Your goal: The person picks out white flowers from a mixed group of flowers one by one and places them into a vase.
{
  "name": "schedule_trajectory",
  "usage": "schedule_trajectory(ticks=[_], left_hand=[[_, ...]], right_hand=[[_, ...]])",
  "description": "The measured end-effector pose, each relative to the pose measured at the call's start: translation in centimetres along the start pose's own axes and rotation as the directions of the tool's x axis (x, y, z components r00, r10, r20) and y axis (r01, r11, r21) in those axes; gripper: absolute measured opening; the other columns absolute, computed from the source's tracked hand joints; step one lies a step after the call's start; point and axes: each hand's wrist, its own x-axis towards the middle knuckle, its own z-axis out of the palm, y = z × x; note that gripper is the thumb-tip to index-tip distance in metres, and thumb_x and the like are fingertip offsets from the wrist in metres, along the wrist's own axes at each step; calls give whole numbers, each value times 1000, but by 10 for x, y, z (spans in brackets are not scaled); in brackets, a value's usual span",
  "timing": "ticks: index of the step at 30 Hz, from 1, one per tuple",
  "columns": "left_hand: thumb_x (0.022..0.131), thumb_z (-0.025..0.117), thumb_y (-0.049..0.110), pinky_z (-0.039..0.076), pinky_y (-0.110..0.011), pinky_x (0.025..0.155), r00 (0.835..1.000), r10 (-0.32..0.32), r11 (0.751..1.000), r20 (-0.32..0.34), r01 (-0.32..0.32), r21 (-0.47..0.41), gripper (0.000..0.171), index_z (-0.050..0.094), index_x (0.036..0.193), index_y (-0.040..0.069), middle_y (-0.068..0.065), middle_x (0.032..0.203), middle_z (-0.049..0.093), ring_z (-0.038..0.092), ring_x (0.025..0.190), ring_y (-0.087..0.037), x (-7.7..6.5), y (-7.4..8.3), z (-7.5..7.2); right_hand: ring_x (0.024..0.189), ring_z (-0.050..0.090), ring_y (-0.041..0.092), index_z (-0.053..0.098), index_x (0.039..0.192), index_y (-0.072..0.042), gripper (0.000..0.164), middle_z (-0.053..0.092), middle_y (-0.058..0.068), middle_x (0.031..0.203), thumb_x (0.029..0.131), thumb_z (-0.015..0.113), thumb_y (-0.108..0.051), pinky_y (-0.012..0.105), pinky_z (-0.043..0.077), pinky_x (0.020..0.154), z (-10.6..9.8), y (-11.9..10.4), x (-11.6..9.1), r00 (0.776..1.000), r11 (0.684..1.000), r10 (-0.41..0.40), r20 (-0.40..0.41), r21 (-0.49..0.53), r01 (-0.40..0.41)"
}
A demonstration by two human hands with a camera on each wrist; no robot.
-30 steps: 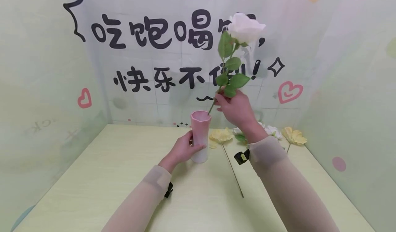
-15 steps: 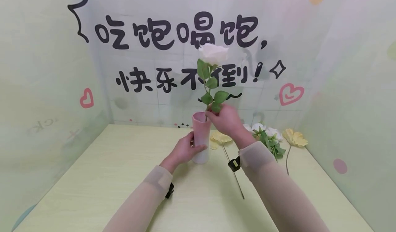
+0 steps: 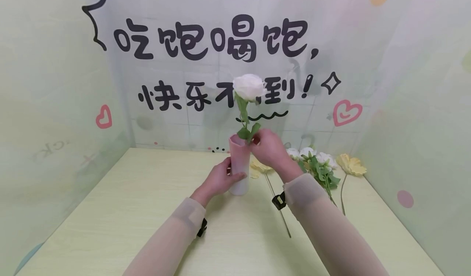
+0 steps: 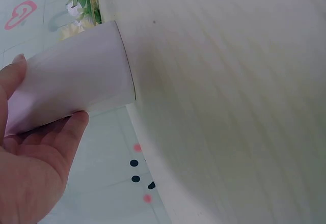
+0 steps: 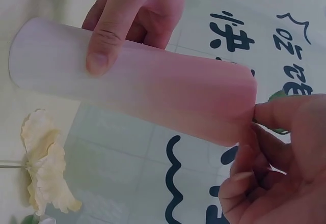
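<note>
A pink-to-white vase (image 3: pixel 239 159) with a faceted rim stands upright on the table. My left hand (image 3: pixel 217 178) grips it around the lower half; in the left wrist view the thumb and fingers lie on opposite sides of its white wall (image 4: pixel 76 71). A white artificial rose (image 3: pixel 249 87) with green leaves rises from the vase mouth, its lower stem hidden inside. Right at the rim, my right hand (image 3: pixel 269 148) pinches the stem just under the lowest leaves. In the right wrist view, the fingertips (image 5: pixel 262 113) meet the vase's pink end, the stem itself mostly hidden.
A yellow flower (image 3: pixel 261 166) lies behind the right wrist, its bare stem pointing toward the front. Several white roses (image 3: pixel 325 160) with leaves lie at the back right, beside another yellow flower (image 3: pixel 351 164). A printed curtain (image 3: pixel 176 129) closes off the table's back.
My right hand has brought the rose leftward and down, and its stem has slid deeper into the vase. The left hand keeps its grip on the vase in the same place.
</note>
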Motion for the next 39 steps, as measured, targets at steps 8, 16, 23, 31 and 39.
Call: schedule_trajectory(ticks=[8, 16, 23, 31, 39], left_hand=[[105, 77, 32, 57, -57, 116, 1000, 1, 1000, -4, -1, 14, 70, 48, 160, 1, -21, 156, 62, 65, 141, -41, -1, 0, 1], [104, 79, 32, 56, -55, 118, 1000, 5, 1000, -11, -5, 25, 70, 49, 159, 1, -20, 155, 63, 65, 141, -40, -1, -3, 3], [103, 79, 32, 56, -55, 117, 1000, 18, 999, -16, -17, 36, 72, 48, 159, 0, -20, 155, 63, 66, 140, -40, -1, -4, 3], [103, 79, 28, 58, -54, 115, 999, 29, 998, -17, -28, 60, 69, 49, 158, -2, -22, 153, 64, 66, 139, -41, -1, -3, 3], [103, 79, 28, 58, -55, 115, 999, 35, 998, -16, -34, 53, 69, 49, 157, -3, -23, 152, 64, 66, 139, -42, -2, -1, 1]], right_hand=[[94, 70, 27, 72, 111, -7, 17, 76, 11, 106, 101, 71, -21, 38, 62, 80, -3, 7, -9, 997, 996, -67, 25, 56, 65], [96, 72, 26, 68, 141, -5, 41, 75, 12, 114, 104, 68, -23, 36, 61, 78, -2, 20, -21, 998, 996, -57, 10, 74, 56], [94, 71, 26, 70, 138, -6, 38, 76, 12, 114, 102, 65, -19, 35, 59, 76, -5, 38, -34, 998, 996, -61, -28, 58, 62], [95, 69, 25, 70, 136, -4, 36, 74, 13, 114, 103, 65, -18, 37, 59, 77, -7, 76, -49, 999, 999, -40, -12, 6, 40], [90, 68, 19, 72, 133, -1, 34, 75, 10, 109, 102, 65, -14, 35, 58, 77, 1, 113, -67, 999, 999, -38, 2, -16, 38]])
